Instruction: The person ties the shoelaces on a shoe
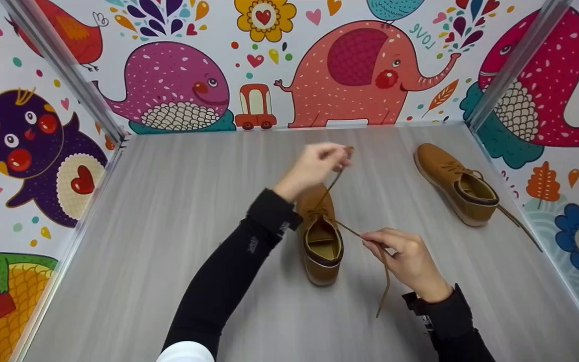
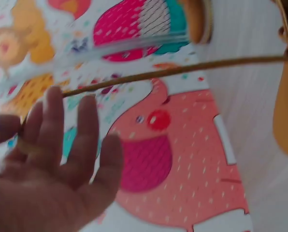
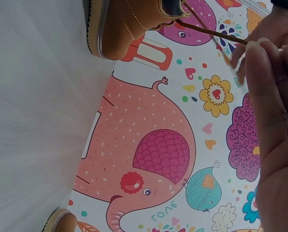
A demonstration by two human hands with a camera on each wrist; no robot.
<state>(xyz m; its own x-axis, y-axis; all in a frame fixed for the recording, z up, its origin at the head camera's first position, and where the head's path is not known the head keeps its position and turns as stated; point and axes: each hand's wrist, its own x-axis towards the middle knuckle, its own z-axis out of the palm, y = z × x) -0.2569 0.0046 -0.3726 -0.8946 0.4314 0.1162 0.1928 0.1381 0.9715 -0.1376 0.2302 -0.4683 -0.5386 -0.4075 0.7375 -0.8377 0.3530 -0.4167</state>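
A tan lace-up shoe (image 1: 322,266) stands on the grey surface, its toe toward the back wall and partly behind my left arm. My left hand (image 1: 318,165), raised past the toe, pinches one end of the brown shoelace (image 1: 330,187). In the left wrist view that lace runs taut from thumb and fingertip to the shoe, while the other fingers of the left hand (image 2: 62,150) are spread. To the right of the shoe, my right hand (image 1: 410,259) pinches the other lace end, and its tail hangs below the fingers.
A second tan shoe (image 1: 470,201) stands at the right near the side wall, its lace (image 1: 520,229) trailing behind the heel. Walls with cartoon animals enclose the surface at the back and sides, with metal corner posts (image 1: 510,70) between them.
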